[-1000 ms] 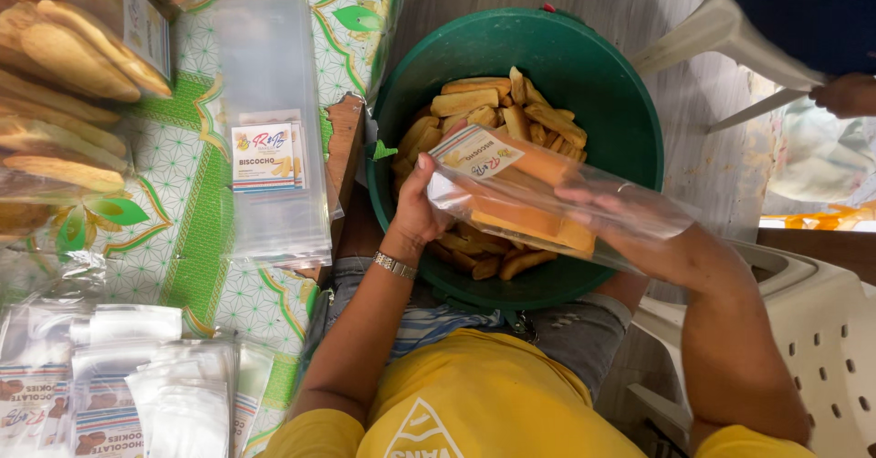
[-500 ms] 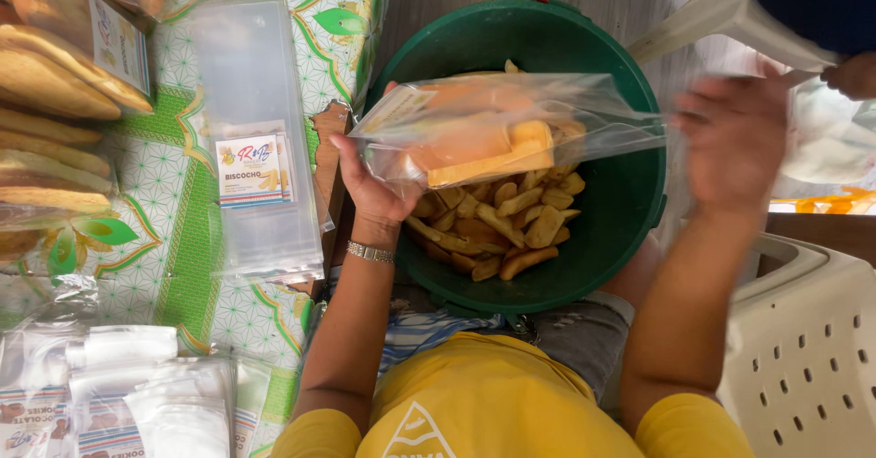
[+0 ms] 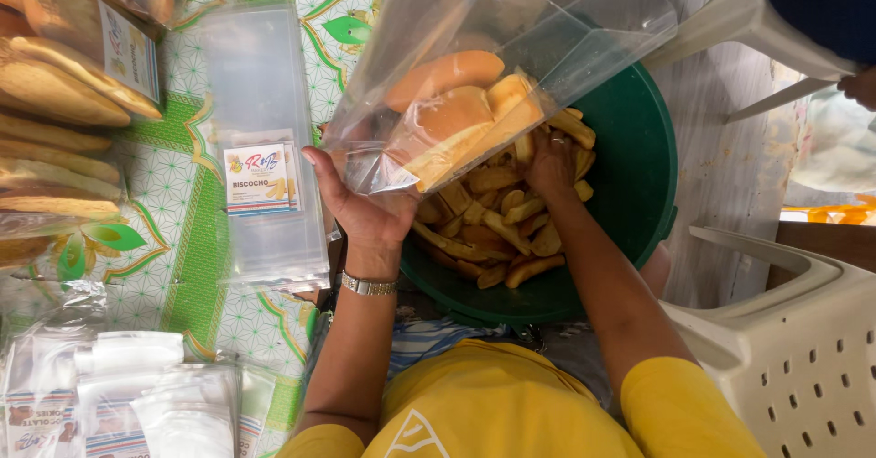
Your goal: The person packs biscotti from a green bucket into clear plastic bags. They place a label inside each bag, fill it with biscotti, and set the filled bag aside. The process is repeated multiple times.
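Note:
My left hand (image 3: 365,207) grips the bottom of a clear plastic bag (image 3: 474,75), held up and tilted over a green tub (image 3: 630,184). The bag holds several long golden biscuit pieces (image 3: 456,120). My right hand (image 3: 550,161) reaches down into the tub among the loose biscuit sticks (image 3: 493,225), fingers closing on some of them, partly hidden by the bag. A metal watch sits on my left wrist.
A stack of empty clear bags with a label (image 3: 260,148) lies on the green patterned tablecloth (image 3: 196,266). Filled biscuit bags (image 3: 64,93) are at far left, more packets (image 3: 91,394) at lower left. A white plastic chair (image 3: 785,339) stands right; another person's hand (image 3: 858,84) shows upper right.
The bag has been lifted higher and tilted with its mouth upward. My right hand came down from beside the bag into the tub of biscuit sticks.

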